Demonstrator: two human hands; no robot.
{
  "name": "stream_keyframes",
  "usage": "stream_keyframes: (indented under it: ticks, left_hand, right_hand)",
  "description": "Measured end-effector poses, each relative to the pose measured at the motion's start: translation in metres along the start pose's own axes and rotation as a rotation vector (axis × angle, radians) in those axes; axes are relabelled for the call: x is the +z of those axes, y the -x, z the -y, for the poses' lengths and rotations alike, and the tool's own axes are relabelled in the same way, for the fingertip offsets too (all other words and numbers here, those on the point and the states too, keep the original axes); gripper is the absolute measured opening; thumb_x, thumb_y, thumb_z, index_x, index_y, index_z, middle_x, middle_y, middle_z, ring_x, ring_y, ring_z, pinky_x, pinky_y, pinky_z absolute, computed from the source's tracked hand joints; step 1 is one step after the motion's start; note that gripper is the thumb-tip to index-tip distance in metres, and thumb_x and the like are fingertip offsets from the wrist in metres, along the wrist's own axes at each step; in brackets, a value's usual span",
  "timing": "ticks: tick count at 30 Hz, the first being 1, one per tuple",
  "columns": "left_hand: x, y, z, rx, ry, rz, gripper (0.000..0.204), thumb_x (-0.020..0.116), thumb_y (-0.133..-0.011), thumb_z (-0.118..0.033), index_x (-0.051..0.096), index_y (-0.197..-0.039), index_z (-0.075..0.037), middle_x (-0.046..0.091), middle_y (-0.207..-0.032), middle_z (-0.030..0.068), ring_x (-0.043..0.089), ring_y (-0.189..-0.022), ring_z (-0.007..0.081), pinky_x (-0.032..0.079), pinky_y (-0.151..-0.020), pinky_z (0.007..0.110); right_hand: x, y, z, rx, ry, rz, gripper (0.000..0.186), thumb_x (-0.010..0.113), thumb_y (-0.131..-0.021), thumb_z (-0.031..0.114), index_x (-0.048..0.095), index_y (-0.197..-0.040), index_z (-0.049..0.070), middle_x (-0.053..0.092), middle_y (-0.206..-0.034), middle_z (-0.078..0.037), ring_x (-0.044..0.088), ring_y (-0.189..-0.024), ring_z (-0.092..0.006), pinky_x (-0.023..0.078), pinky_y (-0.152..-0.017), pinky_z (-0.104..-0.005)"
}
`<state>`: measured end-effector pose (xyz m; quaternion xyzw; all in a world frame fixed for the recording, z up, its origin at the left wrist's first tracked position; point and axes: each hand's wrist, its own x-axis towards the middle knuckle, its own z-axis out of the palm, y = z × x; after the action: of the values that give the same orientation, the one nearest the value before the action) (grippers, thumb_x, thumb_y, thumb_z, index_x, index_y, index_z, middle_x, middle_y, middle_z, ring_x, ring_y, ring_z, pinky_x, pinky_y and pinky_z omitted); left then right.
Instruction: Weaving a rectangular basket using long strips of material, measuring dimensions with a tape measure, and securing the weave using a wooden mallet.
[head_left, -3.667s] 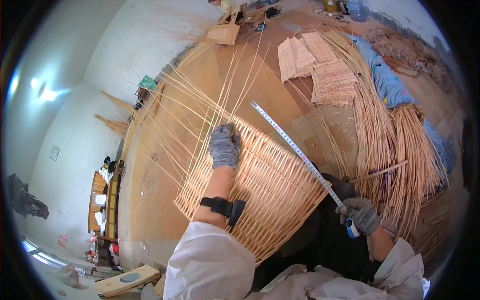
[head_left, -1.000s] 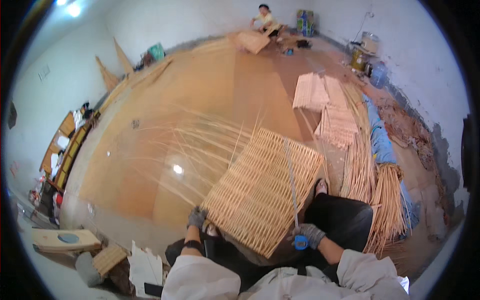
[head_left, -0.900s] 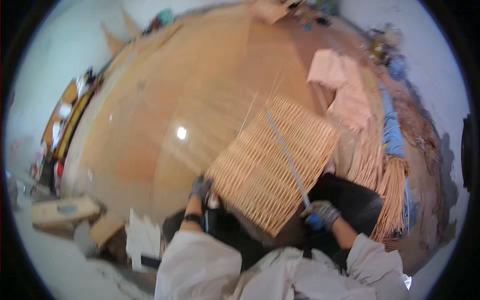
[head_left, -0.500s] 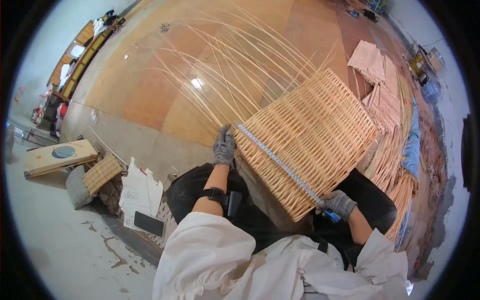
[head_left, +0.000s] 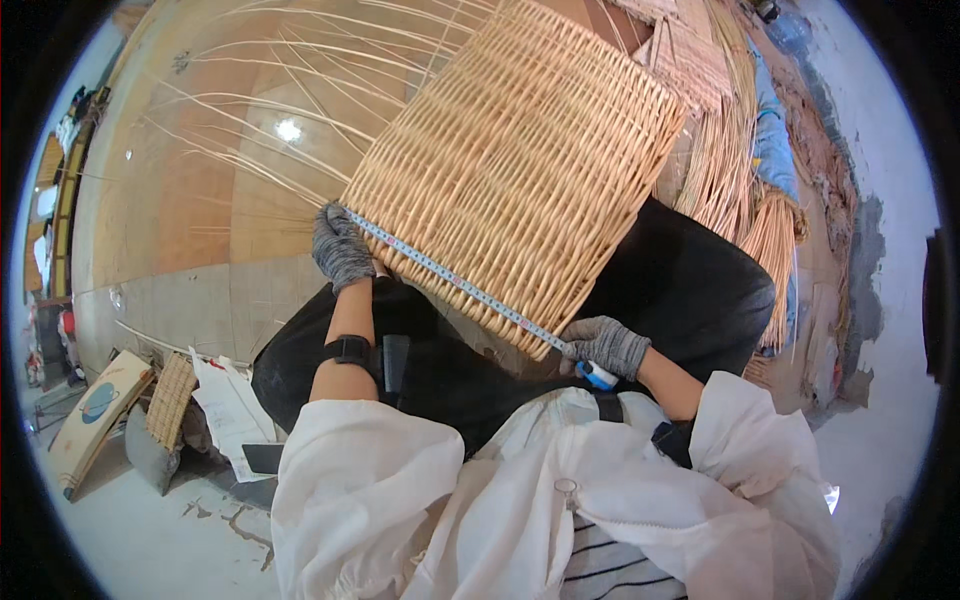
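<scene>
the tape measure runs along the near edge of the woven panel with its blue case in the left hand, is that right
Not quite: the blue case is in the right hand, not the left hand, as the head view shows. The tape measure does run along the near edge of the woven panel.

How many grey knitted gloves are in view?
2: one on the left hand, at the tan woven wicker panel's left corner; one on the right hand, holding the blue-and-white tape measure. Others may be hidden.
</scene>
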<state>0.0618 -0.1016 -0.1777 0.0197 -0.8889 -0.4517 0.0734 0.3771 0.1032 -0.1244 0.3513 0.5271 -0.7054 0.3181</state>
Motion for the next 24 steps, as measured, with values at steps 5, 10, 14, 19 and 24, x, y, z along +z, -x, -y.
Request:
stream_keyframes:
  ticks: [5,10,14,19,24]
  left_hand:
    - [-0.001,0.001,-0.003,0.010,-0.041,0.030,0.034,0.042,-0.092,-0.031,0.060,-0.102,-0.004,0.063,-0.093,0.0175,0.060,-0.088,0.0304,0.046,-0.078,0.038]
    - [0.003,-0.002,0.007,0.031,-0.031,0.045,0.035,0.041,-0.092,-0.031,0.060,-0.101,-0.004,0.063,-0.095,0.0180,0.060,-0.088,0.0301,0.046,-0.078,0.038]
    - [0.000,-0.002,-0.002,-0.010,-0.096,0.055,0.033,0.042,-0.091,-0.030,0.061,-0.100,-0.004,0.062,-0.092,0.0187,0.059,-0.086,0.0315,0.045,-0.077,0.040]
    - [-0.011,-0.017,-0.050,0.515,-0.258,-0.262,0.031,0.047,-0.089,-0.030,0.062,-0.099,-0.005,0.062,-0.089,0.0176,0.058,-0.083,0.0331,0.045,-0.078,0.041]
    - [0.018,-0.062,-0.102,0.154,-0.685,0.467,0.051,0.049,-0.084,-0.049,0.065,-0.096,-0.002,0.063,-0.097,0.0183,0.059,-0.092,0.0329,0.045,-0.084,0.041]
  right_hand:
    - [-0.001,0.002,-0.002,0.000,-0.012,0.045,0.021,0.059,-0.082,0.005,0.061,-0.102,0.000,0.066,-0.077,-0.010,0.061,-0.065,-0.0139,0.050,-0.057,-0.0255]
    - [0.004,-0.006,-0.015,-0.093,0.060,0.038,0.015,0.057,-0.084,0.008,0.063,-0.096,0.000,0.066,-0.077,-0.008,0.062,-0.067,-0.0130,0.050,-0.059,-0.0252]
    - [0.006,0.000,-0.013,-0.146,0.228,-0.034,0.015,0.058,-0.085,0.014,0.064,-0.091,0.002,0.065,-0.075,-0.008,0.060,-0.064,-0.0132,0.049,-0.059,-0.0255]
    - [-0.018,0.014,0.032,-0.270,0.148,-0.176,0.019,0.059,-0.085,0.018,0.063,-0.090,0.000,0.064,-0.074,-0.008,0.060,-0.064,-0.0140,0.049,-0.061,-0.0264]
    - [-0.058,-0.010,0.085,-0.479,0.124,-0.315,0.023,0.057,-0.087,0.018,0.060,-0.093,-0.004,0.063,-0.072,-0.008,0.060,-0.066,-0.0145,0.050,-0.062,-0.0269]
